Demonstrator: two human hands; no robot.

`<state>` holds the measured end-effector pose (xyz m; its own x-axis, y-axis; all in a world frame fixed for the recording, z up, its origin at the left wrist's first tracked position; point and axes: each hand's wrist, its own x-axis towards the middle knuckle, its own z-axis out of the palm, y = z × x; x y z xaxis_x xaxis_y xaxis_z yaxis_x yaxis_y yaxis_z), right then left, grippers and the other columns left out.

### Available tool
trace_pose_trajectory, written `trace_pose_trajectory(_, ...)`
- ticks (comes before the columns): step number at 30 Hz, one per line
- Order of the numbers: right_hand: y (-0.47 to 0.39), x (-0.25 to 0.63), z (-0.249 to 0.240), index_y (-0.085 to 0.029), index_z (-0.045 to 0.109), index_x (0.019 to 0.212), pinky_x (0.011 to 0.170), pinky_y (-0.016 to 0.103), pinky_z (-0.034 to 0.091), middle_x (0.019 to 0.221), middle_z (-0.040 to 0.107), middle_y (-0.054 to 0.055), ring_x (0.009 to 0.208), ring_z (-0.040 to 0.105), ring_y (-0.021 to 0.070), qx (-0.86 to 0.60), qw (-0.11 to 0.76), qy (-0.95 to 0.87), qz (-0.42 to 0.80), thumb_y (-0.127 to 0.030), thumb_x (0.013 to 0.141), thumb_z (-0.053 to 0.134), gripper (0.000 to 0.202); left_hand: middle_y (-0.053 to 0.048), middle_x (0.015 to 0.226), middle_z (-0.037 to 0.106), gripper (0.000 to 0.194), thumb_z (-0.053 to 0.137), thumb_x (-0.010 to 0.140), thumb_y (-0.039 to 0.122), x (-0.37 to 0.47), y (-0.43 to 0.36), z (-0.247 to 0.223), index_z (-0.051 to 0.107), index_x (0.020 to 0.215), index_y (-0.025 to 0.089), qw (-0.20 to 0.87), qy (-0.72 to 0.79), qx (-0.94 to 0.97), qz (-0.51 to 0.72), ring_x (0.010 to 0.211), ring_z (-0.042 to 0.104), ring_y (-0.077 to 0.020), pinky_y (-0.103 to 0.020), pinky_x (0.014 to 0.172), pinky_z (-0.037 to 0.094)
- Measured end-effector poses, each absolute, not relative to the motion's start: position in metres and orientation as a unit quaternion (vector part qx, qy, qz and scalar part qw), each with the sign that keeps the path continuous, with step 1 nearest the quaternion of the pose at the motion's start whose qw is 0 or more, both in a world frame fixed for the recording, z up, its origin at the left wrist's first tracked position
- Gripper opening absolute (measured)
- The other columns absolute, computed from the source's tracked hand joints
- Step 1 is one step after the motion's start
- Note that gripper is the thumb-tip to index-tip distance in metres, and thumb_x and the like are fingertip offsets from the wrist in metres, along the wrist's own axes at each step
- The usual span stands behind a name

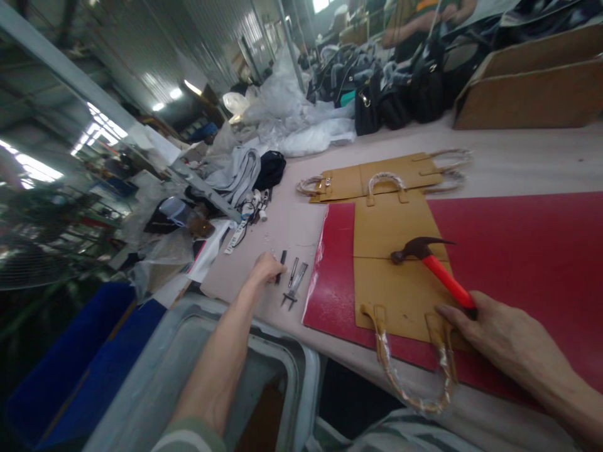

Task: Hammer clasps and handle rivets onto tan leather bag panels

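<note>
Right hand [506, 336] grips hammer [443, 279] over tan bag [393, 289] | left hand [267, 268] at dark rod [283, 257], cannot tell if pinching

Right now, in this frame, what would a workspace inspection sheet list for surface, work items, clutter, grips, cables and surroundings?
Surface: pale table bearing a red mat.
Work items: tan bag on the mat, second tan bag behind; hammer over the nearer one; dark rod and slim metal tools left of the mat.
Clutter: clear plastic, dark bags, cardboard box at the far side.
Grips: right grip holds the hammer; left grip is at the dark rod, hold unclear.
Cables: apparently a dark cord by a white strip; blurred.
Surroundings: grey tub below; blue bin left; another person's arms behind.
</note>
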<state>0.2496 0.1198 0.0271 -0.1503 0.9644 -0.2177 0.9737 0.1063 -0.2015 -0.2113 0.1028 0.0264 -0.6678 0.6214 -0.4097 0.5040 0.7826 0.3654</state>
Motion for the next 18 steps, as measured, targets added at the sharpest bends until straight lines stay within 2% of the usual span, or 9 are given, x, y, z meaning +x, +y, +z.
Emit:
trace_pose_trajectory(3, 0.118, 0.249, 0.03, -0.019, 0.055, 0.099, 0.062, 0.036, 0.042, 0.078, 0.07, 0.014, 0.081, 0.072, 0.0358, 0.64, 0.069, 0.744, -0.177, -0.049, 0.101, 0.039, 0.034, 0.002, 0.04, 0.052, 0.024, 0.081, 0.063, 0.019, -0.207, 0.093, 0.032, 0.059, 0.056, 0.015, 0.327, 0.875, 0.291, 0.208, 0.043, 0.055, -0.014, -0.025, 0.049, 0.046)
trace_pose_trajectory(6, 0.116, 0.249, 0.033, -0.019, 0.054, 0.1, 0.063, 0.036, 0.041, 0.082, 0.071, 0.016, 0.085, 0.072, 0.0359, 0.635, 0.066, 0.748, -0.183, -0.048, 0.102, 0.039, 0.032, 0.003, 0.049, 0.056, 0.025, 0.079, 0.069, 0.025, -0.194, 0.073, 0.041, 0.057, 0.064, 0.015, 0.398, 0.808, 0.276, 0.334, 0.043, 0.052, -0.0096, -0.021, 0.046, 0.046)
trace_pose_trajectory(9, 0.116, 0.249, 0.033, -0.019, 0.055, 0.098, 0.063, 0.036, 0.039, 0.081, 0.07, 0.016, 0.085, 0.072, 0.0359, 0.64, 0.052, 0.743, -0.188, -0.047, 0.101, 0.042, 0.032, 0.001, 0.059, 0.063, 0.029, 0.082, 0.07, 0.029, -0.176, 0.05, 0.046, 0.056, 0.071, 0.015, 0.449, 0.731, 0.26, 0.444, 0.049, 0.057, -0.0092, -0.02, 0.05, 0.05)
trace_pose_trajectory(13, 0.116, 0.247, 0.035, -0.017, 0.058, 0.098, 0.062, 0.035, 0.036, 0.082, 0.071, 0.016, 0.083, 0.071, 0.0341, 0.644, 0.048, 0.742, -0.181, -0.047, 0.1, 0.045, 0.032, -0.003, 0.075, 0.071, 0.027, 0.081, 0.073, 0.03, -0.142, 0.031, 0.046, 0.059, 0.078, 0.016, 0.489, 0.652, 0.232, 0.531, 0.059, 0.063, -0.0105, -0.02, 0.053, 0.051)
trace_pose_trajectory(15, 0.114, 0.247, 0.037, -0.017, 0.059, 0.099, 0.062, 0.033, 0.035, 0.084, 0.072, 0.015, 0.082, 0.071, 0.0319, 0.643, 0.043, 0.744, -0.179, -0.048, 0.098, 0.047, 0.033, -0.003, 0.075, 0.072, 0.028, 0.083, 0.071, 0.029, -0.119, 0.028, 0.046, 0.062, 0.08, 0.015, 0.523, 0.6, 0.194, 0.573, 0.056, 0.062, -0.0092, -0.017, 0.048, 0.048)
trace_pose_trajectory(18, 0.11, 0.245, 0.041, -0.017, 0.06, 0.101, 0.062, 0.032, 0.033, 0.086, 0.073, 0.013, 0.083, 0.071, 0.0293, 0.645, 0.028, 0.744, -0.172, -0.048, 0.096, 0.051, 0.032, -0.001, 0.072, 0.072, 0.037, 0.091, 0.061, 0.027, -0.084, 0.029, 0.048, 0.064, 0.082, 0.012, 0.58, 0.532, 0.165, 0.595, 0.045, 0.051, -0.0045, -0.013, 0.035, 0.034)
